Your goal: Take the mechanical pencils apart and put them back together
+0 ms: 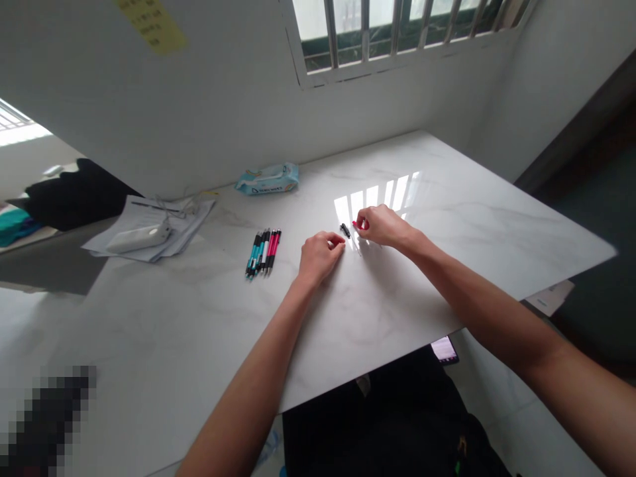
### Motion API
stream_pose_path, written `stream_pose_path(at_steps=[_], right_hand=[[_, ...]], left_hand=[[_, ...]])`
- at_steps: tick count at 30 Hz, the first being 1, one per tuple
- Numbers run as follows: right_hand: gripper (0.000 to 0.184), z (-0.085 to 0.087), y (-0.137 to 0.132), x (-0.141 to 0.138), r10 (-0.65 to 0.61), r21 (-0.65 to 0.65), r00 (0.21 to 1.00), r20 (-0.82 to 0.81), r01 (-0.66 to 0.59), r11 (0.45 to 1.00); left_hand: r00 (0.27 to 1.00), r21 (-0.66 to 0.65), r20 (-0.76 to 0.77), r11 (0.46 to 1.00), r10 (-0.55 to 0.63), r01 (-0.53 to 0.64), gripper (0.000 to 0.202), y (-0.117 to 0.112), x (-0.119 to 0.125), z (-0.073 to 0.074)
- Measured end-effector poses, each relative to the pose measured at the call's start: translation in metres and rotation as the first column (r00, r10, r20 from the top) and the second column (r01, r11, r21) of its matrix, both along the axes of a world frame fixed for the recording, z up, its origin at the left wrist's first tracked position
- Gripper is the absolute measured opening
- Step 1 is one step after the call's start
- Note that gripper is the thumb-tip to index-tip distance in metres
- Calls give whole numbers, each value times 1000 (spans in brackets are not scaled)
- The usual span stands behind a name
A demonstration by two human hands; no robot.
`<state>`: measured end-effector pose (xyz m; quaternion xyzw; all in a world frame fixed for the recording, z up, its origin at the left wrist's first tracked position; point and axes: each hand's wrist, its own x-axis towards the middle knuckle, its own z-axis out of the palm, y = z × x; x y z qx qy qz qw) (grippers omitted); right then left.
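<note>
On the marble-look table, my right hand (381, 225) pinches a small pinkish-red pen part (354, 224), mostly covered by the fingers. My left hand (320, 255) rests on the tabletop with its fingers curled in and thumb near the index finger; whether anything is between them is hidden. Between both hands lies a short black pen piece (345, 230). A thin pale pen part (356, 246) lies just below it, partly lost in the glare. Left of my left hand, several click pens (263, 253) in blue, white and pinkish red lie side by side.
A light-blue pack of wipes (268, 179) lies by the wall. Papers (186, 232) with a white device (139, 237) and a cable lie at the left. The table's front edge (377, 371) runs close to my body. A phone (444, 349) shows below it.
</note>
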<state>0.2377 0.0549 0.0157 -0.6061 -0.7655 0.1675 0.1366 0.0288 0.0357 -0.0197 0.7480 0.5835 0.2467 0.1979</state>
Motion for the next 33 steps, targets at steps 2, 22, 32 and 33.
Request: stream_pose_path(at_steps=[2,22,32,33], right_hand=[[15,1,-2,-3,6,-11,999,48,-6,1000],[25,-10,4,-9,37,-16,998,60,-36,999],[25,-6,0,-15,21,-28,1000,-3,-21,999],[24,-6,0,-15,26,-25,1000,-8,-26,999]], left_hand=[[998,11,-53,1000,-15,16,18,3,2,0],[997,36,-48,998,60,-59,14,4,3,-5],[996,63,-58,996,63,-59,15,6,11,-9],[996,65,-60,996,60,-56,16,6,11,-9]])
